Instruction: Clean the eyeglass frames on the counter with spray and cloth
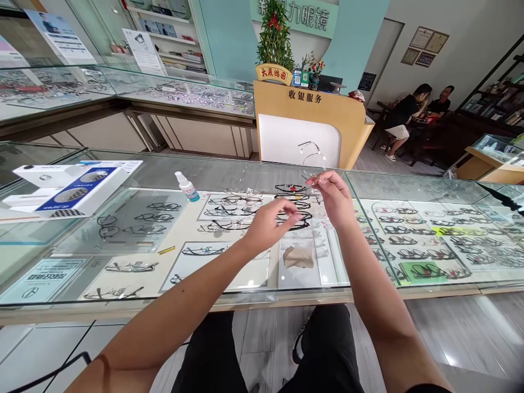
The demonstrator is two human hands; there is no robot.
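Above the glass counter (241, 169), my right hand (333, 196) pinches a pair of thin-rimmed eyeglasses (314, 155), lifted off the glass with parts of the frame rising above my fingers. My left hand (272, 221) hovers lower and to the left, fingers apart, nothing in it and not touching the eyeglasses. A beige cloth (298, 257) lies crumpled on the counter near me, below both hands. Farther left stands a small white spray bottle (187, 187) with a blue label.
Under the glass are rows of spectacle frames (233, 210). An opened blue and white carton (76, 191) stands on the left. Beyond are a wooden cashier desk (311, 109) with a plant (275, 38), and more display cases (192, 98). Two people (409, 109) sit at the back right.
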